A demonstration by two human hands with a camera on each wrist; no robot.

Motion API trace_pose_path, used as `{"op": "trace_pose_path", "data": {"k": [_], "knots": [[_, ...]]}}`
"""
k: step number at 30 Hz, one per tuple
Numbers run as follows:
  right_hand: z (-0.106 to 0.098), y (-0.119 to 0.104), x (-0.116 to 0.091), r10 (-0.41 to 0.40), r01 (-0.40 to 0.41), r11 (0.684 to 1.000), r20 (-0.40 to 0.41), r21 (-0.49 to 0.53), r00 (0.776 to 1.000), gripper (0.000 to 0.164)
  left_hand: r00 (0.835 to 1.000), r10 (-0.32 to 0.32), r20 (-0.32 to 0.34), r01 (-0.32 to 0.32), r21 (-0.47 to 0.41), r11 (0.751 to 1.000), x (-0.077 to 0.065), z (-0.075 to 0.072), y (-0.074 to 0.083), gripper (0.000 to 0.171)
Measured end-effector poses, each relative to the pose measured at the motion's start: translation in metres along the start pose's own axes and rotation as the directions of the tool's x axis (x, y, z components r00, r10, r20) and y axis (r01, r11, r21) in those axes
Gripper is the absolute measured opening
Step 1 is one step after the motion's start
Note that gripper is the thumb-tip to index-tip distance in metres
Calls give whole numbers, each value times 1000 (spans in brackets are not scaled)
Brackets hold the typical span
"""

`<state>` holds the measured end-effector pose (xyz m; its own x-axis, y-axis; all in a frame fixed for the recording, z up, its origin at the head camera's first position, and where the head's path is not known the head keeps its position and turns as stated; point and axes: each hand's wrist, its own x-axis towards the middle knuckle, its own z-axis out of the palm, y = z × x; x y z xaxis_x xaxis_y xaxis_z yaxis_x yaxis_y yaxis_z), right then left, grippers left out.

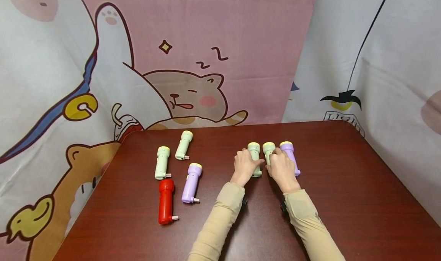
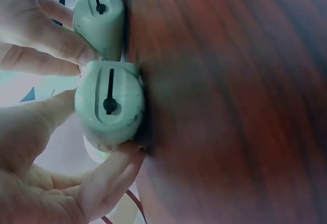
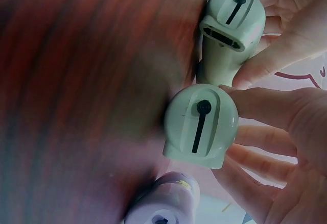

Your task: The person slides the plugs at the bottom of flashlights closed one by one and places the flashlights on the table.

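The left hand [image 1: 244,165] gripped the farther green flashlight [image 1: 254,150] and the right hand [image 1: 281,169] the nearer green flashlight [image 1: 268,148], both left of the rightmost purple flashlight [image 1: 289,154], apparently being lined up, with a careful release probably needed next.

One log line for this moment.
left hand: grips pale-green cylindrical plastic flashlight | right hand: grips second pale-green flashlight | beside right hand: purple cylindrical flashlight | farther left: red cylindrical flashlight, on glossy brown table
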<state>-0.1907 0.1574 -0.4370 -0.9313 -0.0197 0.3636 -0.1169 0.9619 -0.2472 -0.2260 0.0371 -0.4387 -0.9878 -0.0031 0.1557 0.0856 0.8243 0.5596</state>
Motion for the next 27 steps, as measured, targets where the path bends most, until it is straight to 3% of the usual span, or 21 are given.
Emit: {"op": "trace_pose_path", "data": {"k": [8,14,20,27], "knots": [[-1,1,0,4,-4,1000,5,3,1000,31,1000,-13,23,13,13,1000,-3,-6,3,47],[-2,1,0,2,-2,1000,7,8,1000,31,1000,1,7,-1,19,1000,-7,-18,2,32],[-2,1,0,6,-6,1000,7,15,1000,30,999,31,-34,-30,37,999,-11,-31,-5,23],[-2,1,0,9,-9,1000,3,20,1000,29,993,24,-119,-5,157,988,-20,-53,-17,25]]}}
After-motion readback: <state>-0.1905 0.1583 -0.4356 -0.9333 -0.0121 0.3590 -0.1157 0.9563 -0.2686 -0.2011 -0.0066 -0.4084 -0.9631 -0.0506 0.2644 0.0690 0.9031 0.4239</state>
